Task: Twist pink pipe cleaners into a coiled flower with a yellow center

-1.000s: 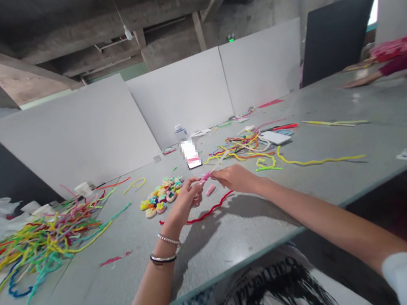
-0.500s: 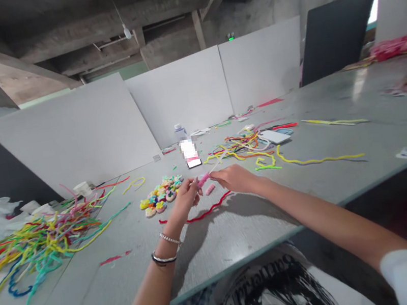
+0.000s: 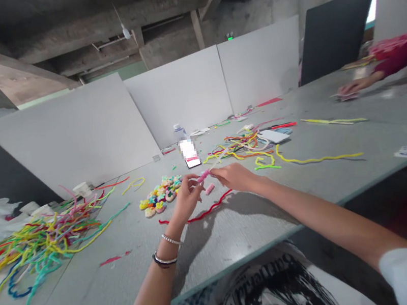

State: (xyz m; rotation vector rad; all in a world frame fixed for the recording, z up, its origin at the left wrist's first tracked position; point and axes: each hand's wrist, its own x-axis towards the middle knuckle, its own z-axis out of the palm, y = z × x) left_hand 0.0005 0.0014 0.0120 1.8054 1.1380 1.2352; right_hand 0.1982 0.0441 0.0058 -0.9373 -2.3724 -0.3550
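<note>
In the middle of the head view, a pink coiled pipe cleaner (image 3: 203, 176) spans the gap between my hands. My left hand (image 3: 188, 194), with bracelets at its wrist, pinches the coil's left end. The fingers of my right hand (image 3: 233, 176) are closed at its right end, where a thin pale strand or stick sticks up; which it is, I cannot tell. A second pink coil (image 3: 210, 189) lies on the table just below. Closer to me is a wavy red pipe cleaner (image 3: 210, 210). Small colourful flower-like pieces (image 3: 163, 194) are heaped left of my left hand.
A phone (image 3: 191, 157) stands ahead, near a bottle (image 3: 179, 130). Tangled pipe cleaners lie in a left pile (image 3: 53, 230) and a right pile (image 3: 241, 144). Yellow-handled scissors (image 3: 332, 121) rest at right. Beyond them a co-worker's hand (image 3: 357, 87) touches a pinkish item. White panels (image 3: 178, 92) border the table.
My left fingers have shifted slightly and spread a little around the coil; my right hand has barely moved. A co-worker's arm now reaches across the table at the far right.
</note>
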